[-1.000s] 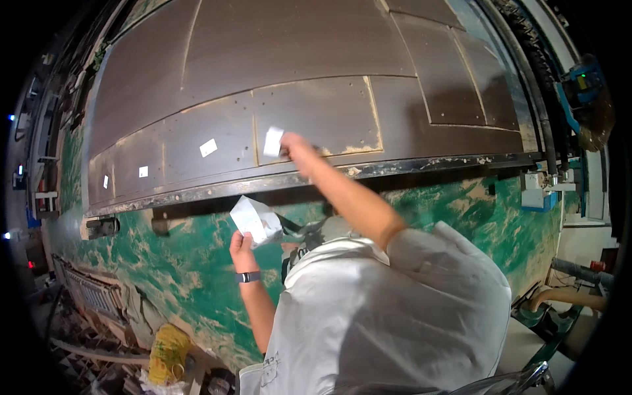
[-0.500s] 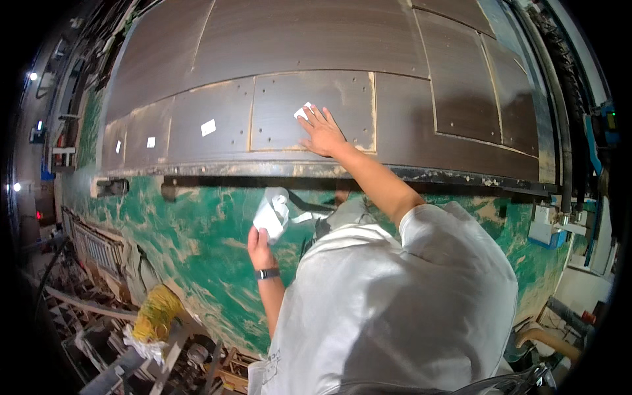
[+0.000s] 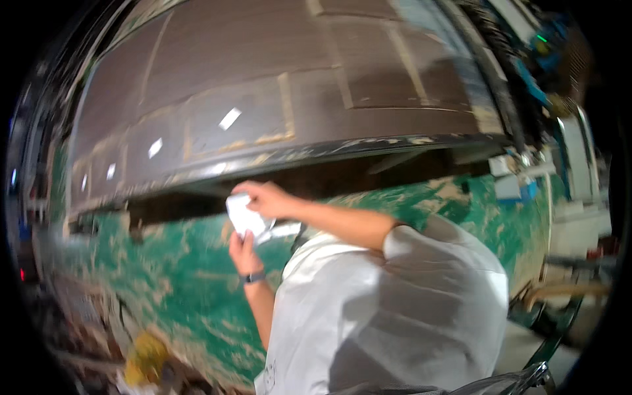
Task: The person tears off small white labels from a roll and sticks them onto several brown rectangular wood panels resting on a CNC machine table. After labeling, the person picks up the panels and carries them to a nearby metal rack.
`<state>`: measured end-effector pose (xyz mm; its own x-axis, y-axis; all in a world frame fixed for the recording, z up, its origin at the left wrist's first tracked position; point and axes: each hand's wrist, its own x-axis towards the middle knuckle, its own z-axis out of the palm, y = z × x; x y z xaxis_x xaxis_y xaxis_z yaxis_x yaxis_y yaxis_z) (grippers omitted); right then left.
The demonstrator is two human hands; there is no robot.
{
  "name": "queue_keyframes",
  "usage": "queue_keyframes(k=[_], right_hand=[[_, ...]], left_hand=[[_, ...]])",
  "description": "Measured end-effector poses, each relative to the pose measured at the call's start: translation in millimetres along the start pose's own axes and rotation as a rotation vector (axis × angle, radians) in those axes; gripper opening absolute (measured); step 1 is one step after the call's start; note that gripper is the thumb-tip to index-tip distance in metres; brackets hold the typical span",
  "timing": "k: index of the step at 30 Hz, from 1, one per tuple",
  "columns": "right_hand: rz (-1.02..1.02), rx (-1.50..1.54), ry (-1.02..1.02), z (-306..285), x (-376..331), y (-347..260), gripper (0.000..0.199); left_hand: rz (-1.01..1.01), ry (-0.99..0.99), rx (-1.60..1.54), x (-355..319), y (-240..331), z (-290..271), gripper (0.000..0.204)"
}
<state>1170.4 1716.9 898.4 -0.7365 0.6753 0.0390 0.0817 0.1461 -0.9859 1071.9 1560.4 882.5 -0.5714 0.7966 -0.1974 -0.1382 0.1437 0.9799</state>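
Note:
My left hand (image 3: 245, 255) is closed round the lower end of a roll of white labels (image 3: 245, 216), in front of the table's near edge. My right hand (image 3: 268, 199) bends over the roll's upper end, fingers pinched at its edge; motion blur hides exactly what they grip there. A loose white strip trails from the roll toward my shirt. Beyond my hands lie dark brown panels (image 3: 217, 56), set edge to edge. Along the near row, small white labels sit on separate panels, the rightmost label (image 3: 230, 118) being nearest my hands.
The table's dark, scuffed front edge (image 3: 309, 153) runs across ahead of me. Below it spreads a green floor strewn with dust (image 3: 191, 296). A yellow bundle (image 3: 146, 359) lies among clutter at lower left. Machine rails and a white box (image 3: 507, 186) stand to the right.
My right hand has left the label it pressed on a panel and come back to the roll in my left hand. That label now shows uncovered. The whole view has turned and shifted.

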Motion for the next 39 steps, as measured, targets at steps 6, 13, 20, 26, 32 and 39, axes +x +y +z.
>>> queue_keyframes(k=[6,13,20,26,32,39], right_hand=[[-0.297,-0.634,-0.289,-40.8,-54.2,10.8,0.023],[-0.136,-0.385,0.216,-201.7,-42.7,47.1,0.016],[-0.032,-0.535,-0.034,-338.1,-86.9,86.8,0.020],[-0.099,-0.387,0.006,-365.4,-137.5,113.6,0.018],[0.020,-0.109,0.506,-501.6,-147.7,122.8,0.012],[-0.230,-0.437,-0.189,-443.6,-189.2,103.2,0.020]], left_hand=[[-0.127,-0.090,-0.092,-15.3,-26.0,50.1,0.023],[-0.192,-0.162,0.082,5.5,-61.6,113.3,0.026],[-0.226,-0.308,0.145,28.1,-65.7,256.7,0.014],[-0.164,-0.411,-0.002,9.1,-16.5,400.1,0.008],[-0.120,-0.450,0.178,0.7,-1.9,431.6,0.013],[-0.112,-0.266,0.149,-40.3,-30.7,461.0,0.008]])
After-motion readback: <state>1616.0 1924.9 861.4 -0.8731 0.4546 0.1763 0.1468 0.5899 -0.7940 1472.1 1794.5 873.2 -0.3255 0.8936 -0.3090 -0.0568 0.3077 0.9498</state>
